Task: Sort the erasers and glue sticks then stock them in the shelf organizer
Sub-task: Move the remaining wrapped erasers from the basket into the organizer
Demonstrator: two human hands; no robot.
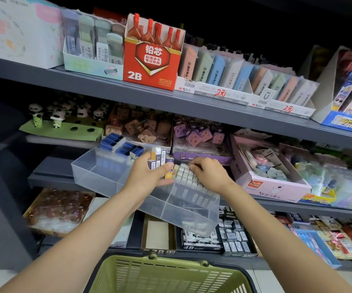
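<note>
A clear plastic shelf organizer (pixel 99 174) with several compartments juts out from the middle shelf. Its back left compartment holds blue-sleeved erasers (pixel 120 145). Small white erasers (pixel 189 176) stand in rows in its right compartment. My left hand (pixel 147 174) is over the organizer's middle, shut on a few erasers (pixel 157 158) in white, yellow and blue sleeves with barcodes. My right hand (pixel 210 173) rests fingers-down on the back of the white eraser rows; whether it pinches one is hidden.
A green shopping basket (pixel 166 278) hangs below my arms. A pink box of goods (pixel 276 187) sits right of the organizer, boxes of packaged erasers (pixel 141 132) behind it. The upper shelf carries a red 2B lead box (pixel 151 62); the lower shelf has black 4B eraser boxes (pixel 217 240).
</note>
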